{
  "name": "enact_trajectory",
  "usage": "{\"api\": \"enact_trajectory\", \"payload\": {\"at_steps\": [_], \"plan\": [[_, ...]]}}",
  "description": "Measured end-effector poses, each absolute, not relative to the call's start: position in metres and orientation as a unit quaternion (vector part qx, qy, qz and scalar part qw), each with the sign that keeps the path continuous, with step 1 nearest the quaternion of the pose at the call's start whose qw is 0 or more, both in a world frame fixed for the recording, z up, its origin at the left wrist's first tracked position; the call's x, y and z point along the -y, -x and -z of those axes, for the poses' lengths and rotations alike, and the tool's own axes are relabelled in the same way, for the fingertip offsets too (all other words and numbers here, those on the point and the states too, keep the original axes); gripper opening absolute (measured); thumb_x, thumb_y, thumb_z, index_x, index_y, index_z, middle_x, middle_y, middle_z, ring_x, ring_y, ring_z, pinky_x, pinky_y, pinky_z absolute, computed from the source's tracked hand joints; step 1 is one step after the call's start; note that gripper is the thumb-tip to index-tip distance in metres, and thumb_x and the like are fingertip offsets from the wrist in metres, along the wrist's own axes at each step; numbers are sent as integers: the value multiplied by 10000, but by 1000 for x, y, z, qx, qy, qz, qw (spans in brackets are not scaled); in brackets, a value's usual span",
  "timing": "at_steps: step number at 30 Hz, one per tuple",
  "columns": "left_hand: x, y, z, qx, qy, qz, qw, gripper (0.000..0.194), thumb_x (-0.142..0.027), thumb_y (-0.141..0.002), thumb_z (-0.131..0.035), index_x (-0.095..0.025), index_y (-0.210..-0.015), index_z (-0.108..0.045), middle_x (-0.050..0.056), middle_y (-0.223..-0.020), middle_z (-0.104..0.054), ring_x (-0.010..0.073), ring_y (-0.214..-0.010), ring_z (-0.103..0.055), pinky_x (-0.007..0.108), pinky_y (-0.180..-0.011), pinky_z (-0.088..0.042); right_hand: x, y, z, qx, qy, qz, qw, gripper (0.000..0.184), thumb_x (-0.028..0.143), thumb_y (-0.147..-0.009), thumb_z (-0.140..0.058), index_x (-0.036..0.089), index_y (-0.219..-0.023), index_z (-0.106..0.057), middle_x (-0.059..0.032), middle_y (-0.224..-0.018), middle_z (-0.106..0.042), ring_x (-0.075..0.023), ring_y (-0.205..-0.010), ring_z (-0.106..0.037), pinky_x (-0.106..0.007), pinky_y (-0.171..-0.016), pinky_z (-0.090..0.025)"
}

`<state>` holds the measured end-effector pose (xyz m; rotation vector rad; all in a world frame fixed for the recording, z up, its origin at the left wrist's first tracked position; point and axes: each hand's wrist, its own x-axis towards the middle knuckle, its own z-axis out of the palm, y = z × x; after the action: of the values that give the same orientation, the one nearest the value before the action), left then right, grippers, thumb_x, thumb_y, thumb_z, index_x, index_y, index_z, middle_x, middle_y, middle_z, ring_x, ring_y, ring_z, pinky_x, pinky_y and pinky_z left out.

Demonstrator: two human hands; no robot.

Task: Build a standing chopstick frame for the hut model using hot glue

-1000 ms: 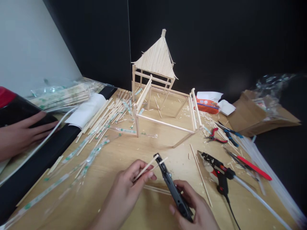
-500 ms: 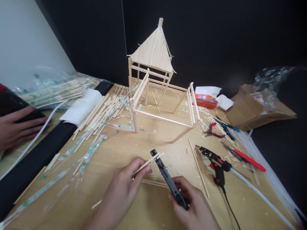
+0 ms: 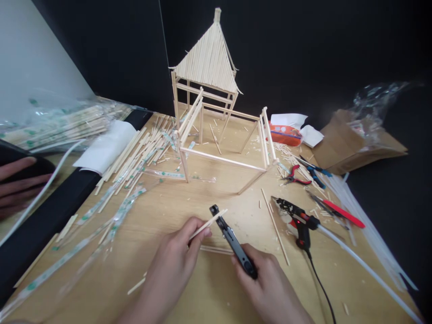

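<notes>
My left hand point(image 3: 189, 243) pinches thin wooden sticks point(image 3: 211, 220) lying close together. Their far ends cross the head of a black-and-grey plier-like cutter point(image 3: 236, 247), seen edge-on. Around its handles my right hand point(image 3: 261, 274) is closed. Whether the jaws touch the sticks I cannot tell. Beneath the cutter, more sticks point(image 3: 216, 249) lie on the table. Ahead stands a frame of wooden sticks point(image 3: 222, 159), joined at the back to a section under a pointed stick roof point(image 3: 207, 60).
A glue gun point(image 3: 302, 225) with a lit red light lies at right, near red-handled pliers point(image 3: 297, 175) and a red-handled tool point(image 3: 344, 213). Loose sticks point(image 3: 135, 155) and plastic wrappers point(image 3: 124, 211) cover the left. Another person's hand point(image 3: 16, 184) rests on a dark object.
The view has shifted slightly, so the scene sits higher and further left. The stick ends in my left hand now appear closer together at the cutter's head. Both hands keep their hold.
</notes>
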<state>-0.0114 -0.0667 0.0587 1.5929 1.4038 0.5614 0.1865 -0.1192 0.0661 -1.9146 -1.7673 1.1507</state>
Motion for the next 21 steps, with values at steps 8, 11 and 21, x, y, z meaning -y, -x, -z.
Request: {"api": "enact_trajectory", "payload": {"at_steps": [8,11,21], "plan": [[64,10,-57,-577,-642,-213,457,210,-407,-947,-424,-250,-876,-545,-40,-778,-681,141,-728,-633,211,-677,-384,120,-188,-59,622,668,-388,130,237,338,-931,-425,214,-738,-481,37,-582,-510,-127,-517,-471,-214,-512,-287],[66,7,-59,-576,-638,-211,465,214,-405,-950,-416,-251,-874,-543,-48,-727,-649,133,-664,-603,210,-640,-370,122,-189,-52,624,673,-376,127,286,398,-943,-397,215,-744,-492,20,-581,-534,-145,-518,-495,-222,-513,-307],[61,12,-71,-559,-588,-275,516,229,-375,-953,-414,-228,-801,-502,-49,-736,-595,122,-690,-554,207,-649,-352,121,-198,-44,571,720,-337,205,366,587,-855,-465,229,-841,-540,13,-628,-616,-163,-580,-592,-209,-539,-401]]}}
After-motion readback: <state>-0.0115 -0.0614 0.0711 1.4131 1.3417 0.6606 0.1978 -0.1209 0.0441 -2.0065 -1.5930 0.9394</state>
